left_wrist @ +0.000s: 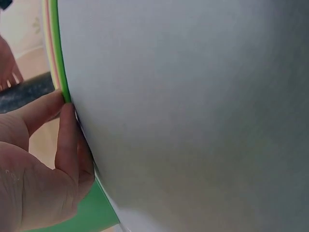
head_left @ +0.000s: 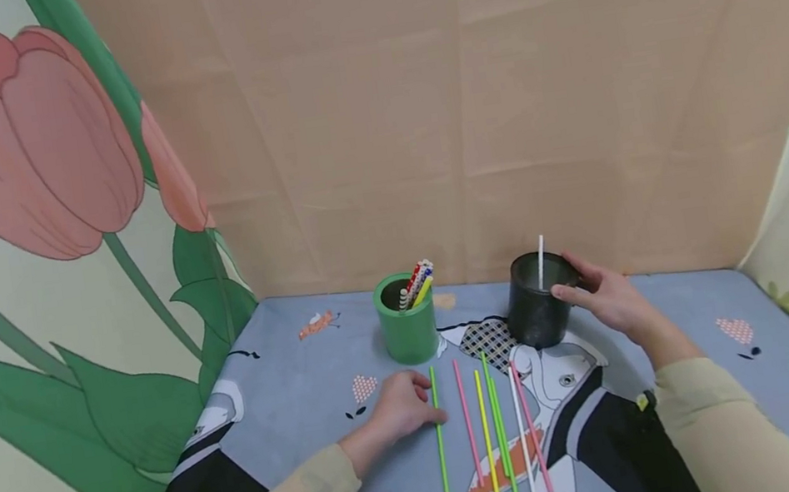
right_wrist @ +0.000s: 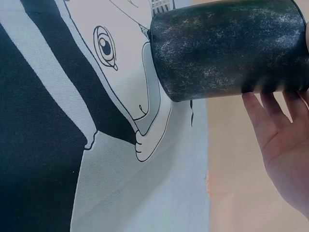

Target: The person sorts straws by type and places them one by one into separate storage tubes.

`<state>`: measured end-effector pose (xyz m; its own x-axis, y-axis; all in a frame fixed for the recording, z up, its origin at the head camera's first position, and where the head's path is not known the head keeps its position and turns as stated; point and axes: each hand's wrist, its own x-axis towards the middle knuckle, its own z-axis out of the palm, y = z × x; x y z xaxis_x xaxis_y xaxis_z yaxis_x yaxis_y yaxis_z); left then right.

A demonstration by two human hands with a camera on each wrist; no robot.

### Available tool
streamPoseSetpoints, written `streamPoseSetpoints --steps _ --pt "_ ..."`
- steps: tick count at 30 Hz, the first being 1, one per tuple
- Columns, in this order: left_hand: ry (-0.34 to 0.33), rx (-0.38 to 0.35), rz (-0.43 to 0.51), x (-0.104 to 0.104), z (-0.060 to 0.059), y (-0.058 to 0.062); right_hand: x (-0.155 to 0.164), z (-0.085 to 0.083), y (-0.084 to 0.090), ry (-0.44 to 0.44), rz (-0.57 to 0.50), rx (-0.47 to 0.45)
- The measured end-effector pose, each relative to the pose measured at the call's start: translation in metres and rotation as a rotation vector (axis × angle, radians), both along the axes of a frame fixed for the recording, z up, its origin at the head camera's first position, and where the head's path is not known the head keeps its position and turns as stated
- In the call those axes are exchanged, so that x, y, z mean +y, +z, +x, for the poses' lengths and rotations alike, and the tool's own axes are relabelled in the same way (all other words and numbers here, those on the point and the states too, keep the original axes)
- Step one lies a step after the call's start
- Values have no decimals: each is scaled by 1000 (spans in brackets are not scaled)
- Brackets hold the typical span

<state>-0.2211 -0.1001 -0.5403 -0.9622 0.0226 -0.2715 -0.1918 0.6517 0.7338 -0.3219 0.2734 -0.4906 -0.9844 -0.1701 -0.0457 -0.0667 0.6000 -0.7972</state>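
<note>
My left hand (head_left: 399,405) pinches a thin green stick (head_left: 443,462) between thumb and forefinger, over the left end of a loose row. In the left wrist view the fingertips meet on this green stick (left_wrist: 59,58). Beside it lie pink (head_left: 468,425), yellow (head_left: 487,439), white (head_left: 522,438) and more green sticks (head_left: 502,433). My right hand (head_left: 609,296) holds a black cup (head_left: 535,319) by its right side, thumb at the rim. A white stick (head_left: 542,263) stands in that cup. Seen from the right wrist, the fingers press along the dark, mottled wall.
A green cup (head_left: 410,338) with several patterned sticks (head_left: 417,283) stands left of the black cup. Blue printed cloth (head_left: 290,361) covers the table. Behind it hangs a tan sheet (head_left: 420,108); a tulip-printed cloth (head_left: 17,148) borders the left.
</note>
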Motion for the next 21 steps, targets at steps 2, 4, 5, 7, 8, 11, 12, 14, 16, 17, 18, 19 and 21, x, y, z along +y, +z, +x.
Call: streamPoseSetpoints --steps 2,4,5,7,8,11,12,14,16,17,18,19,21 --pt "-5 -4 4 -1 0 0 0 0 0 4 0 0" --pt "-11 -7 8 -1 0 1 0 0 0 4 0 1" --pt "-13 -9 9 -2 -1 1 0 0 0 4 2 2" --pt "-18 -4 12 -2 -2 0 0 -1 -1 3 4 5" --pt "-18 -2 13 -2 -3 -1 0 -1 -1 1 5 6" --pt "-17 1 15 -2 -5 -5 0 -1 -1 0 5 7" --pt "-15 3 16 -2 -5 -6 0 -1 -1 -1 4 6" --pt "-16 6 21 -2 -6 -7 0 0 -1 0 1 4" --pt "-17 4 23 -3 -5 -7 0 0 -1 1 -2 3" --pt "-17 1 25 -3 -6 -7 0 0 -1 0 -4 4" --pt "-16 -2 27 -3 -5 -7 0 0 -1 1 -5 5" --pt "-15 -6 31 -3 -6 -6 0 0 -1 -1 -6 5" --pt "-10 -20 36 -4 -6 -6 0 1 -1 -3 -5 7"
